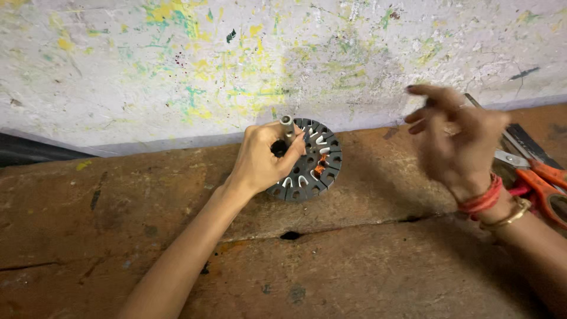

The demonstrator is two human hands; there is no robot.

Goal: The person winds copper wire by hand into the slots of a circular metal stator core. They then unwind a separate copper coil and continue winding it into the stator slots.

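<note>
On a worn wooden bench (366,266), the left hand (263,159) pinches the shaft (287,127) of a slotted stator (310,162), which lies flat just under its fingers. The right hand (458,142) hovers blurred, fingers loose and empty, with scissors (540,177) just behind its wrist. A slack pinch could let the stator tip or slide; a backward sweep might catch the blades.

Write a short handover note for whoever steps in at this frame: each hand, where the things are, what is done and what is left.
Left hand: grips the metal shaft of the round slotted stator core, which stands tilted on the worn wooden bench.
Right hand: raised, motion-blurred, holding nothing that shows.
Orange-handled scissors lie at the right edge.
Done: a little copper winding shows in one slot.
Left: the other slots look empty.
</note>
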